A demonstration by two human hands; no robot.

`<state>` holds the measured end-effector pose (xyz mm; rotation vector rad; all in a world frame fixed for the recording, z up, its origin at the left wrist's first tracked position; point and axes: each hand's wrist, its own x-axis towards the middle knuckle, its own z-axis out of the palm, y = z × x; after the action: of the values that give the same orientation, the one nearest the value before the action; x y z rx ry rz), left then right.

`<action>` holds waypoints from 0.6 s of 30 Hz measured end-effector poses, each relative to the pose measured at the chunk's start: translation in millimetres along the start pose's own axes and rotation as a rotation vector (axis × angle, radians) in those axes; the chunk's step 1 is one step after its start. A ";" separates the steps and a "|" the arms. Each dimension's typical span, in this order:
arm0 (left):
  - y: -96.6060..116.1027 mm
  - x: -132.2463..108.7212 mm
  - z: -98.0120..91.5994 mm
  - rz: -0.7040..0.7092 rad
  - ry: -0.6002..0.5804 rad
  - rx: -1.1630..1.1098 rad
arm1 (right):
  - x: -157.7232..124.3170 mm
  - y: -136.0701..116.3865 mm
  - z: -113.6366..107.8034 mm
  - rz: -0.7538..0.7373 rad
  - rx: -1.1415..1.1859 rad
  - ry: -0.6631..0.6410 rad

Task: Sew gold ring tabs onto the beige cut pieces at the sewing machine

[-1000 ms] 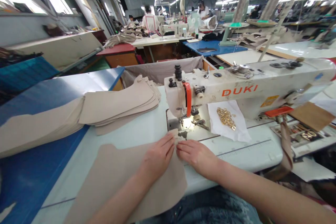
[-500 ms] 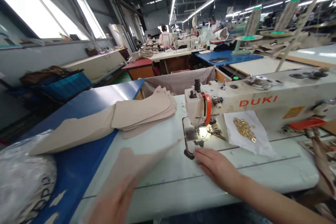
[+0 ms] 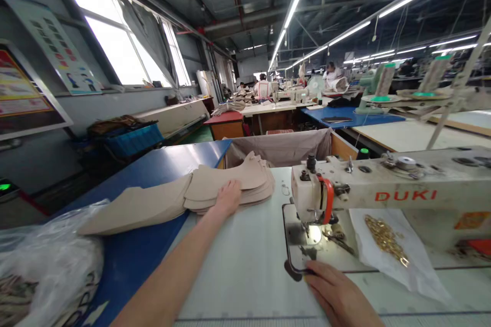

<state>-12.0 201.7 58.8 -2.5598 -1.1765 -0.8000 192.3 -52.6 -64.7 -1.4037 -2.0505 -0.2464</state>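
My left hand (image 3: 229, 197) reaches forward and rests on the near edge of a stack of beige cut pieces (image 3: 226, 176), its fingers laid over the top piece. The stack lies on the pale sewing table, left of the machine. My right hand (image 3: 335, 288) lies low at the front corner of the sewing machine's metal plate (image 3: 297, 232), fingers stretched towards the left and close together. Its thumb and palm side are hidden. The sewing machine (image 3: 383, 189) has its lamp lit at the needle. Right of the needle, gold metal fittings (image 3: 385, 237) lie heaped on a white sheet (image 3: 416, 271).
More beige pieces (image 3: 141, 204) lie fanned over the blue table (image 3: 134, 255). A clear plastic bag (image 3: 69, 260) bulges at the lower left. Behind the table hangs a grey cloth-lined bin (image 3: 280, 148). Thread cones (image 3: 384, 82) stand at the right; people work farther back.
My left hand has moved from the lower left, where a beige piece was blurred beside it, up to the stack. That piece is out of sight. The view has tilted up and turned left.
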 end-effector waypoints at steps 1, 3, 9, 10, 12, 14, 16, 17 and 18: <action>0.0 -3.3 8.5 -0.033 -0.025 0.010 | -0.2 1.6 0.4 -0.022 -0.010 -0.010; -3.5 -10.6 20.5 -0.098 -0.075 0.031 | 0.0 3.4 0.4 -0.047 -0.019 -0.022; -44.2 -24.9 16.8 -0.283 -0.171 0.118 | 2.2 2.2 -3.0 -0.067 -0.038 -0.001; -56.2 -27.2 10.3 -0.315 -0.166 0.140 | 2.5 2.0 -3.3 -0.067 -0.040 -0.005; -84.1 -34.8 -5.7 -0.439 -0.161 0.207 | 2.8 1.9 -3.3 -0.065 -0.045 -0.012; -113.3 -47.2 -22.4 -0.631 -0.225 0.266 | 2.8 1.8 -2.9 -0.048 -0.047 -0.028; -137.7 -61.8 -35.9 -0.733 -0.356 0.246 | 2.4 1.5 -2.2 -0.028 -0.037 -0.049; -146.6 -68.5 -40.9 -0.737 -0.409 0.220 | 2.0 1.2 -1.7 -0.018 -0.029 -0.063; -153.2 -73.9 -44.8 -0.721 -0.442 0.194 | 1.4 1.1 -1.2 -0.010 -0.021 -0.074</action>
<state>-184.0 237.5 49.8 -2.1932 -2.2473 -0.1887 193.4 -51.7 -63.2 -1.4349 -2.1206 -0.2237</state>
